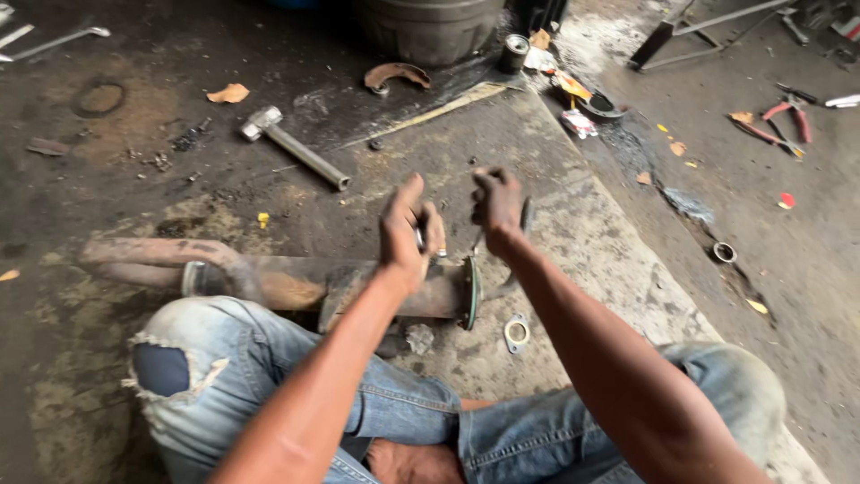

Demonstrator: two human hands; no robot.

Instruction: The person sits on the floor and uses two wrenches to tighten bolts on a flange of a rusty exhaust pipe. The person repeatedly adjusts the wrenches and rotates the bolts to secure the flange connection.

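**rustbucket:** Starting at the hands. The left hand point(408, 235) is closed around something small and dark, maybe a socket or a round fitting, but it's blurred so I can't name it for sure. The right hand point(495, 204) is curled up too, fingers bent in, and there's a thin dark edge showing beside it. Can't tell whether it's actually gripping that or just half clenched near it.

**pipe_dreams:** And the pipe itself?

**rustbucket:** The rusty exhaust pipe point(358, 287) lies flat on the concrete floor point(573, 260) right under both hands, across the person's knees in torn jeans. Its flange point(470, 292) faces right, just below the right wrist. A small flat gasket point(516, 332) sits on the floor just beside that flange, with a lumpy bit of debris near it.

**pipe_dreams:** Farther out?

**rustbucket:** A hammer point(291, 146) is lying well apart up the slab, red-handled pliers point(781, 121) way off on the right, and a small metal ring point(724, 252) at the edge of the slab.

**pipe_dreams:** What'd worry me: 2 oily hands held up in the air over a sloped, dirty floor. If the small piece slips, I'd guess it rolls off among the grime. The gasket is also close to that knee, so 1 careless shift could bend it or kick it. Bare feet next to a heavy pipe isn't great either, if it rolls.
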